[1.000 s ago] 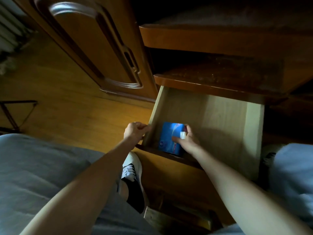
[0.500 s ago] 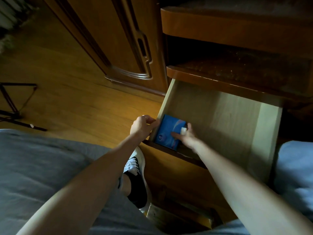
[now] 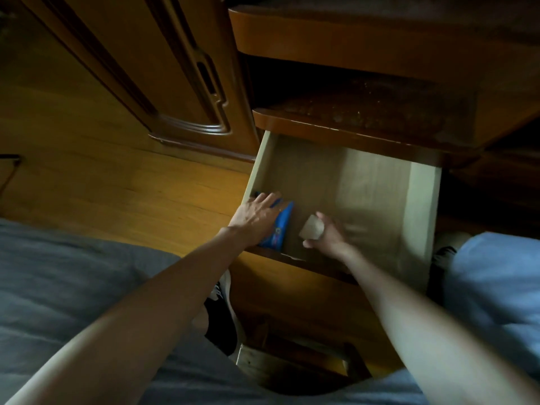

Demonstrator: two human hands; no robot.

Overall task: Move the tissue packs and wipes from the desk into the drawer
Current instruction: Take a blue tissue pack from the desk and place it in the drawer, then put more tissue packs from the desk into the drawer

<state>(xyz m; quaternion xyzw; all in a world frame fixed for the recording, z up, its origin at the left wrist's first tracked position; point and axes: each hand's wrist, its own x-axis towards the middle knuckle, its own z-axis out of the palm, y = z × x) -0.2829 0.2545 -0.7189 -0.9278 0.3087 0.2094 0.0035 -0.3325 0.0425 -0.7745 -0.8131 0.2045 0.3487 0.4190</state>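
- Drawer, pale wood, open-topped [image 3: 420, 206]: pulled out from under a dark brown wooden shelf [image 3: 350, 133]; bare pale floor shown across its middle and right side.
- Tissue pack, flat, blue plastic-wrapped [image 3: 279, 229]: stood on edge and tilted in the front left corner of the drawer, against the left wall; partly hidden under a hand.
- Left hand [image 3: 257, 213]: laid on top of the blue pack with fingers nearly straight and spread, pressed down on it rather than wrapped round it.
- Right hand [image 3: 327, 235]: held inside the drawer just beside the pack, apart from it; fingers curled round a small pale object [image 3: 312, 231]. The object is blurred and what it is cannot be told.
- Cabinet door, dark brown wood with carved moulding [image 3: 163, 68]: seen left of the shelf.
- Floor, yellow-brown wooden boards [image 3: 117, 185]: seen beside the drawer.
- Shoe, black and white [image 3: 222, 317]: seen below the drawer front, between grey-clad legs.
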